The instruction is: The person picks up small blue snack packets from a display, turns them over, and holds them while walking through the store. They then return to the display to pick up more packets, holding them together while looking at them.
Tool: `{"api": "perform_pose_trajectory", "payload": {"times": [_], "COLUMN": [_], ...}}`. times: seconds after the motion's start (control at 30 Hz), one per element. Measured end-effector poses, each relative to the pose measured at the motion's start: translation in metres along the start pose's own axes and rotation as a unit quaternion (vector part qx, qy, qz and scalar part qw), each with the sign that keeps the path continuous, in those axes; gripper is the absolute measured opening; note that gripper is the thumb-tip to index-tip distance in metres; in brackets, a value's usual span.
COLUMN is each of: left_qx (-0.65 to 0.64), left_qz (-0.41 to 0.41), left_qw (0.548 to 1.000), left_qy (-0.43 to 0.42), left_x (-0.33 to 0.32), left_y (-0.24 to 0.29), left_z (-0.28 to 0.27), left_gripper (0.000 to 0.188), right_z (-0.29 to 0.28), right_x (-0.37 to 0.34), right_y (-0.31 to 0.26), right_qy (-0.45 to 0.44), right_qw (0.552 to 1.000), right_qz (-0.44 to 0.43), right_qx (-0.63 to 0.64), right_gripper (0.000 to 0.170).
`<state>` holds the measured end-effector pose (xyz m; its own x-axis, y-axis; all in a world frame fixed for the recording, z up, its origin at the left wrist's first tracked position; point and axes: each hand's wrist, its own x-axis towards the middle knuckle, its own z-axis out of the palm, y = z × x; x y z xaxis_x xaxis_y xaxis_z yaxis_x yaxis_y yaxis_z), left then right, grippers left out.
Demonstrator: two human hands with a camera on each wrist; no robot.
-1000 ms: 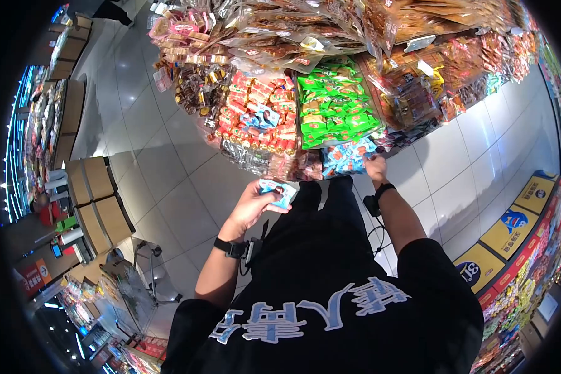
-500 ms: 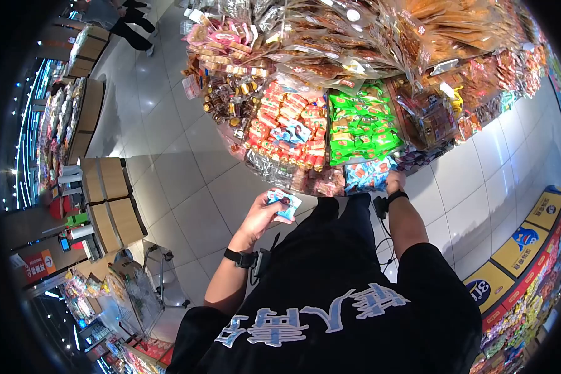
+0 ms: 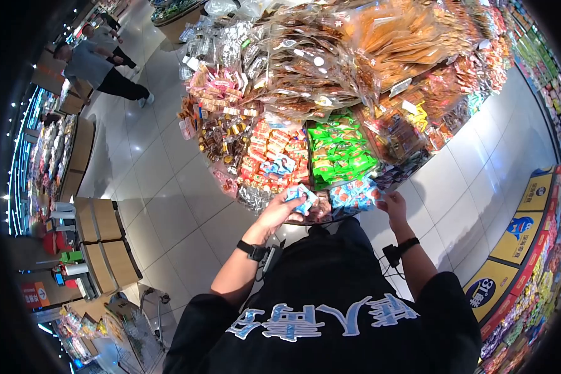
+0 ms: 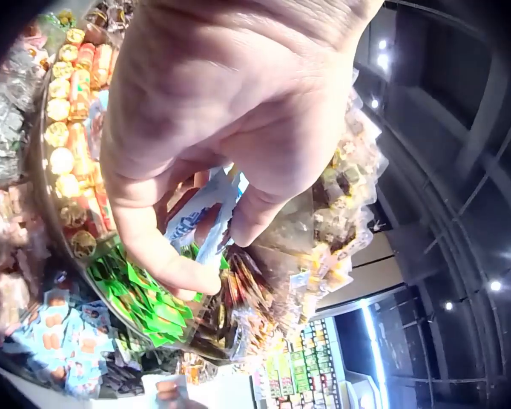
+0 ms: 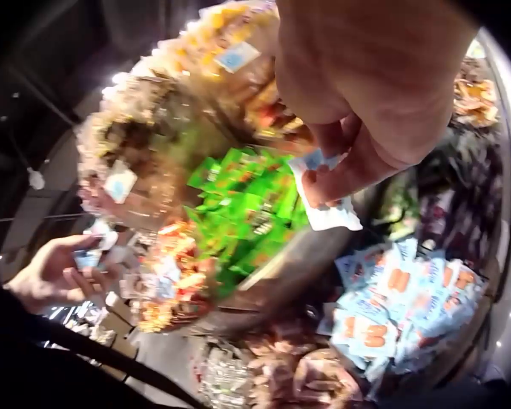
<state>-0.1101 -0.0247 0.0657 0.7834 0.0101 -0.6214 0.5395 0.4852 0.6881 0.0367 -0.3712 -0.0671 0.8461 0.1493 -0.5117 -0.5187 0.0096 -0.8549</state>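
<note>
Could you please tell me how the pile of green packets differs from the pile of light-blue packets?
Colour: the green packets are bright green, while the light-blue packets show orange-brown pictures on pale blue.
Size: in the head view, the green packets cover a larger area than the light-blue packets.
Place: the light-blue packets lie nearer the person, beside the right hand; the green packets lie farther in.
Both are wrapped and overlap in heaps.

two hands (image 3: 276,213), two wristbands (image 3: 250,250), three yellow panels (image 3: 515,237)

Bright glare on floor tiles (image 3: 469,149), black bowed edges, blurry right wrist view, strong highlights on left hand (image 4: 217,119).
</note>
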Motion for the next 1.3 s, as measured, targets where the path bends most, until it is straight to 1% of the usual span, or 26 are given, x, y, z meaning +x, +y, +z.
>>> {"api": "perform_pose_trajectory", "payload": {"times": [0.03,0.13,0.17,0.23,0.27,0.3,0.33,0.4,0.43,0.53,0.57,0.67,0.7,0.77,0.8,0.87,0.9,0.97,1.0,1.03,1.13,1.17,1.2,1.27,1.3], "left_qx": [-0.002,-0.017,-0.023,-0.066,-0.098,-0.119,-0.148,-0.209,-0.209,-0.187,-0.179,-0.151,-0.173,-0.158,-0.151,-0.12,-0.103,-0.047,-0.078,-0.108,-0.163,-0.18,-0.198,-0.213,-0.22], "left_qz": [0.006,0.022,0.036,0.048,0.052,0.083,0.098,0.131,0.149,0.199,0.22,0.243,0.248,0.256,0.26,0.261,0.26,0.267,0.265,0.264,0.267,0.272,0.278,0.302,0.313], "left_qw": [1.0,0.999,0.997,0.993,0.99,0.982,0.977,0.964,0.96,0.956,0.954,0.957,0.952,0.952,0.953,0.956,0.958,0.961,0.959,0.957,0.947,0.941,0.935,0.927,0.923], "left_qy": [-0.01,-0.035,-0.063,-0.08,-0.086,-0.124,-0.117,-0.099,-0.113,-0.102,-0.095,-0.049,-0.047,-0.05,-0.052,-0.063,-0.064,-0.053,-0.055,-0.058,-0.073,-0.084,-0.095,-0.058,-0.04], "left_x": [0.006,0.023,0.029,0.031,0.029,0.032,0.03,0.023,0.023,0.024,0.025,0.021,0.022,0.024,0.026,0.027,0.025,0.028,0.029,0.031,0.034,0.034,0.033,0.032,0.032], "left_y": [0.003,0.011,0.012,0.023,0.032,0.034,0.039,0.051,0.054,0.058,0.057,0.058,0.058,0.056,0.054,0.051,0.054,0.054,0.052,0.05,0.045,0.045,0.045,0.045,0.045], "left_z": [0.007,0.031,0.036,0.059,0.07,0.075,0.083,0.099,0.101,0.113,0.117,0.131,0.133,0.134,0.135,0.139,0.144,0.148,0.15,0.152,0.154,0.156,0.158,0.166,0.169], "left_gripper": [0.028,0.027,0.026,0.026,0.026,0.029,0.03,0.032,0.033,0.033,0.035,0.037,0.036,0.035,0.035,0.036,0.037,0.038,0.037,0.036,0.036,0.036,0.037,0.038,0.039], "right_z": [0.013,0.046,0.061,0.09,0.099,0.106,0.111,0.116,0.115,0.11,0.108,0.1,0.096,0.087,0.088,0.088,0.09,0.083,0.08,0.079,0.076,0.076,0.074,0.069,0.069], "right_x": [-0.021,-0.051,-0.058,-0.071,-0.078,-0.087,-0.092,-0.088,-0.085,-0.081,-0.079,-0.076,-0.074,-0.067,-0.064,-0.065,-0.066,-0.051,-0.046,-0.049,-0.037,-0.036,-0.036,-0.036,-0.037], "right_y": [-0.023,-0.07,-0.083,-0.106,-0.118,-0.134,-0.147,-0.157,-0.158,-0.171,-0.174,-0.186,-0.19,-0.198,-0.202,-0.212,-0.222,-0.225,-0.226,-0.233,-0.225,-0.226,-0.228,-0.232,-0.232], "right_qy": [-0.038,-0.117,-0.133,-0.161,-0.148,-0.149,-0.151,-0.143,-0.144,-0.152,-0.156,-0.191,-0.217,-0.268,-0.235,-0.206,-0.218,-0.267,-0.29,-0.292,-0.332,-0.339,-0.351,-0.375,-0.38], "right_qw": [0.999,0.976,0.954,0.89,0.856,0.838,0.817,0.761,0.755,0.723,0.717,0.709,0.715,0.726,0.734,0.827,0.843,0.844,0.843,0.855,0.901,0.892,0.897,0.904,0.904], "right_qz": [-0.032,-0.184,-0.265,-0.422,-0.479,-0.493,-0.505,-0.585,-0.593,-0.625,-0.628,-0.627,-0.614,-0.585,-0.595,-0.475,-0.44,-0.395,-0.373,-0.344,-0.251,-0.275,-0.247,-0.189,-0.185], "right_qx": [0.015,-0.016,-0.033,-0.065,-0.126,-0.18,-0.233,-0.242,-0.24,-0.254,-0.261,-0.26,-0.255,-0.243,-0.227,-0.219,-0.22,-0.246,-0.258,-0.255,-0.125,-0.115,-0.104,-0.08,-0.069], "right_gripper": [0.007,0.006,0.007,0.01,0.012,0.011,0.01,0.011,0.014,0.014,0.013,0.014,0.015,0.017,0.022,0.027,0.032,0.033,0.033,0.023,0.015,0.012,0.013,0.014,0.015]}}
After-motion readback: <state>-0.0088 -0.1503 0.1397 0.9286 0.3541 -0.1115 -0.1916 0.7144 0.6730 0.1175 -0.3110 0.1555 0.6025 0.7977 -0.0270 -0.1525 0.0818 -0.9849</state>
